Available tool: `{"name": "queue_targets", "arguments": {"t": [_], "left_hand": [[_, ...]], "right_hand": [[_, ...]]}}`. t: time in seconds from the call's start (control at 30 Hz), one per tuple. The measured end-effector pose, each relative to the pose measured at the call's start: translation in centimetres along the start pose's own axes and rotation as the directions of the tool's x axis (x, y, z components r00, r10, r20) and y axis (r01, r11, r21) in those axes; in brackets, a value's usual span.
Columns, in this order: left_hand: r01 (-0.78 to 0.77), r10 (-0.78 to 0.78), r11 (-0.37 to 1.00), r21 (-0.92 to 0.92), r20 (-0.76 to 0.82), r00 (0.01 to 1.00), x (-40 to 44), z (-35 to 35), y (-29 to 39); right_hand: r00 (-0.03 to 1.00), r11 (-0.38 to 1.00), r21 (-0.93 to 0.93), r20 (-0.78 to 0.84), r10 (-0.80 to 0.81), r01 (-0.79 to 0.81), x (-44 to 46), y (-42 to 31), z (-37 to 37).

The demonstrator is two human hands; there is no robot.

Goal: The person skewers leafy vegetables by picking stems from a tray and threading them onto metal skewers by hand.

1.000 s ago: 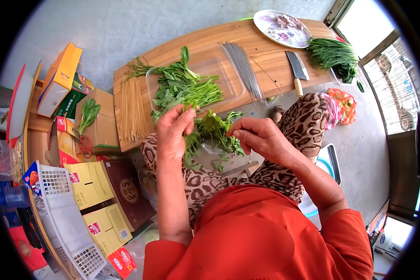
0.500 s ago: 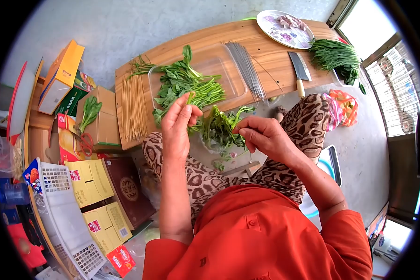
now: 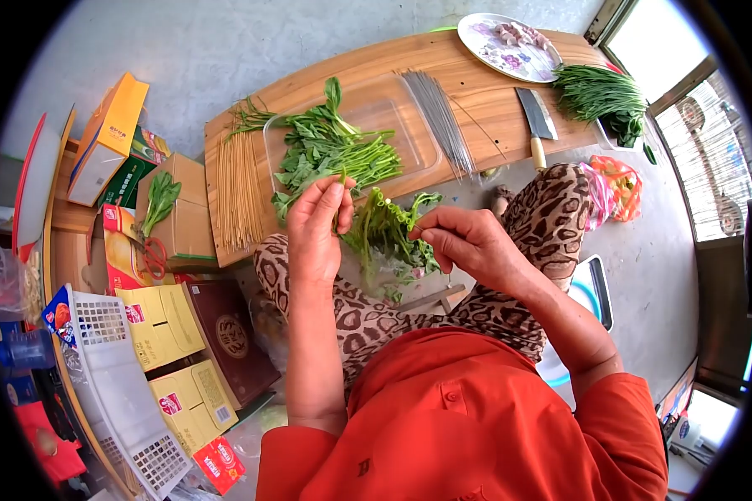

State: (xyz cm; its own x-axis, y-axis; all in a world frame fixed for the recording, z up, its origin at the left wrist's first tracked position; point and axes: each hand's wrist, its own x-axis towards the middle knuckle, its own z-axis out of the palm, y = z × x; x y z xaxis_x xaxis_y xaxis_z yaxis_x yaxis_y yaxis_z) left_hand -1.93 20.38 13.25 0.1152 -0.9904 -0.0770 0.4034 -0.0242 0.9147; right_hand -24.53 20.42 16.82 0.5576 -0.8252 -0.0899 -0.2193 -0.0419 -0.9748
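Note:
My left hand (image 3: 316, 230) is closed in a pinch around a thin green stem (image 3: 342, 176), whose tip sticks up past the fingertips. To its right, my right hand (image 3: 464, 237) has thumb and forefinger pressed together; whatever is between them is too small to make out. Between and below both hands, over my lap, hangs a heap of leafy greens (image 3: 384, 224) with cut stem ends, close to the right fingertips. Beyond the hands, a clear plastic tray (image 3: 422, 154) holds a pile of long-stemmed greens (image 3: 342, 150).
On the wooden table (image 3: 342, 75) lie bamboo skewers (image 3: 238, 192), metal skewers (image 3: 443, 125), a cleaver (image 3: 536, 117), chives (image 3: 597, 96) and a plate (image 3: 493, 54) with meat pieces. Cardboard boxes (image 3: 175, 217) and a white basket (image 3: 113, 376) stand at left.
My right hand has shifted slightly left, and the greens beside it have moved. My left hand still pinches the stem, its fingers slightly turned.

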Motion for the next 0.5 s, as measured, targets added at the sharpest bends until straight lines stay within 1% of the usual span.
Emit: {"name": "queue_targets", "arguments": {"t": [0.13, 0.23, 0.37, 0.43, 0.5], "left_hand": [[0.031, -0.028, 0.998, -0.055, 0.046, 0.999, 0.0, -0.2, 0.0], [0.068, -0.065, 0.997, -0.046, 0.069, 0.996, -0.1, -0.3, 0.1], [0.081, -0.076, 0.994, -0.068, 0.084, 0.994, -0.1, -0.5, 0.0], [0.021, -0.023, 0.998, -0.055, -0.018, 1.000, -0.1, 0.1, 0.0], [-0.005, 0.002, 0.997, -0.072, -0.031, 1.000, -0.1, 0.4, -0.1]], "right_hand": [[1.000, 1.000, -0.007, -0.013, -0.007, 0.007, -0.1, -0.3, -0.1], [1.000, 1.000, -0.004, -0.012, -0.007, 0.007, -0.1, -0.1, -0.1], [1.000, 1.000, 0.003, -0.010, 0.004, -0.004, 0.0, -0.1, -0.1], [1.000, 1.000, 0.002, -0.012, 0.000, 0.000, -0.1, 0.0, 0.0], [1.000, 1.000, 0.003, -0.015, -0.003, 0.003, -0.2, 0.0, 0.0]]}}
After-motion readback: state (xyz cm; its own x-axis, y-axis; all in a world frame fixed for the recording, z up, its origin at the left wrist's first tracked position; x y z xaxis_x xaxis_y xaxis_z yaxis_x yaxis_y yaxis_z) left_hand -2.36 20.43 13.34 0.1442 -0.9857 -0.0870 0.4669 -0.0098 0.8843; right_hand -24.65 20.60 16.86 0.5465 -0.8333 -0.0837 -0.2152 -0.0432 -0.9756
